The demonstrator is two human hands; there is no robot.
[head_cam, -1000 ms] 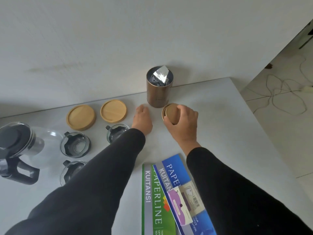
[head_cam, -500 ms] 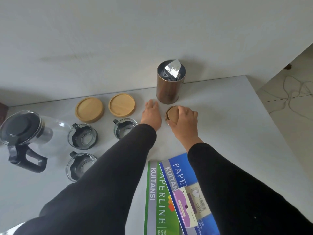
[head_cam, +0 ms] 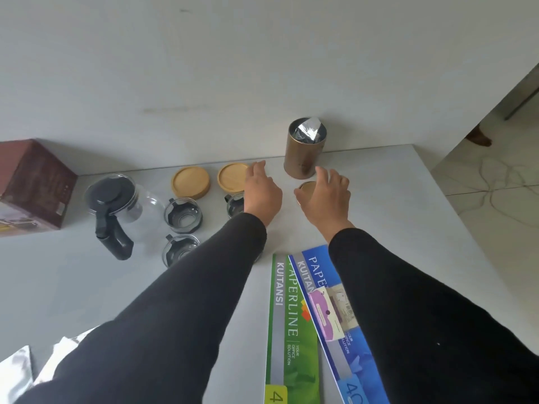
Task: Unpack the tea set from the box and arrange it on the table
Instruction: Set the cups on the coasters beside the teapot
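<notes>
- Left hand [head_cam: 261, 193] hovers over the tabletop [head_cam: 393, 205], grip loose and empty, fingers near a wooden coaster [head_cam: 233, 177].
- Right hand [head_cam: 328, 199] spread above the lid [head_cam: 306, 187], grip wide, holding nothing.
- Tin [head_cam: 304, 148] stands open just behind the lid.
- Teapot [head_cam: 122, 205], glass cups [head_cam: 183, 214] and a second coaster [head_cam: 191, 182] sit left of the hands.
- Box [head_cam: 32, 185] at far left.

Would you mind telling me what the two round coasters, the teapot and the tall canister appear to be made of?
The two round coasters look like pale, matte wood or bamboo, going by the even tan colour. The teapot looks like clear glass, since the table shows through it, with a black lid and handle, probably plastic. The tall canister has a brown, softly sheened wall, either metal or coated card, with crinkled silver foil inside.
</notes>
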